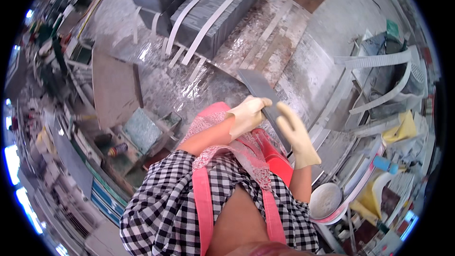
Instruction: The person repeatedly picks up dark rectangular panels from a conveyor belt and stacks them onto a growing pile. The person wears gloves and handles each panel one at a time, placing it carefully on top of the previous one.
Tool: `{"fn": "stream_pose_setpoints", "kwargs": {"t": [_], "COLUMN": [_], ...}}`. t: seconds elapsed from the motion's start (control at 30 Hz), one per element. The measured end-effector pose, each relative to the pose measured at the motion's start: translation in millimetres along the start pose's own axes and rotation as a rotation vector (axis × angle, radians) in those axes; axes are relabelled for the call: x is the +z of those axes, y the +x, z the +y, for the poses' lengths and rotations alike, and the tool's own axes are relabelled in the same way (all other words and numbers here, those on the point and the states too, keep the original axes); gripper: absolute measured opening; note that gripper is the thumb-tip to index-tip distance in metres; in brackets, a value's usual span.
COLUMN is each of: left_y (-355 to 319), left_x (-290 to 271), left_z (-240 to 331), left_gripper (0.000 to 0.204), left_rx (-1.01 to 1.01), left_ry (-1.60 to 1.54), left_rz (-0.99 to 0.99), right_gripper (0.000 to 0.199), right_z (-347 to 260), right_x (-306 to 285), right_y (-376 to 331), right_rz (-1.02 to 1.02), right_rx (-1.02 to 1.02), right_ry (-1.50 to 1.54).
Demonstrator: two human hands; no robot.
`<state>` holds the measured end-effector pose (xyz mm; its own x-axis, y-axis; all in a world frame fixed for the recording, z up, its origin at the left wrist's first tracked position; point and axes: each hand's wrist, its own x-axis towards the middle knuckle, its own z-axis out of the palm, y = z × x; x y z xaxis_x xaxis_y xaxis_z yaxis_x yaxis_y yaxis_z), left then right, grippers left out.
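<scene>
A thin grey slab [260, 86], long and flat like a tile, is held at a slant in front of my body. My left hand [247, 115], in a cream rubber glove, is closed on the slab's left edge. On its other side my right hand [297, 135], gloved the same way, has its fingers stretched out and apart from the thumb. Whether that palm touches the slab's face I cannot tell. The slab's lower end runs down between my hands toward my pink apron [204, 194].
Strapped stacks of grey slabs [208, 16] stand ahead on a wet floor. At left a brown board [113, 87] leans near a spray can [117, 150]. A white plastic chair [379, 60] lies at right, above a round tub with a whitish bowl [325, 200].
</scene>
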<state>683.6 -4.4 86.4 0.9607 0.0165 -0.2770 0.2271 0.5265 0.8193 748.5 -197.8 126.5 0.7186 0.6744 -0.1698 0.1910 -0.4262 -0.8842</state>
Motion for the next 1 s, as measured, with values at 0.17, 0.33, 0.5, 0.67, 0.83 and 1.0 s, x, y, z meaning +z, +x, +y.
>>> {"fn": "stream_pose_setpoints", "kwargs": {"t": [0.17,0.33,0.5,0.67,0.83,1.0], "left_y": [37.3,73.3,100.5,136.7,195.0,293.3], "left_x": [-32.6,-100.8,-154.4,-211.8,-227.6,-268.0], "left_z": [85.4,140.5,215.4,242.5,296.6,330.0], "left_gripper": [0.032,0.035,0.029,0.039,0.036,0.039], "left_rx": [0.005,0.154,0.393,0.404,0.333,0.336], "left_ry": [-0.433,-0.350,0.090,-0.383,-0.673,-0.725], "left_rz": [0.047,0.162,0.288,0.429,0.450,0.370], "right_gripper": [0.058,0.053,0.044,0.044,0.047,0.053], "right_z": [35.6,-9.7,-77.6,-152.9,-146.0,-127.1], "right_x": [-9.0,34.5,61.0,56.2,32.4,6.2], "right_y": [37.9,154.1,276.4,357.0,450.9,558.2], "right_rz": [0.588,0.328,0.177,0.034,-0.061,-0.086], "right_rx": [0.381,0.406,0.222,0.126,0.141,0.132], "right_ry": [0.650,1.139,1.270,1.282,1.284,1.389]}}
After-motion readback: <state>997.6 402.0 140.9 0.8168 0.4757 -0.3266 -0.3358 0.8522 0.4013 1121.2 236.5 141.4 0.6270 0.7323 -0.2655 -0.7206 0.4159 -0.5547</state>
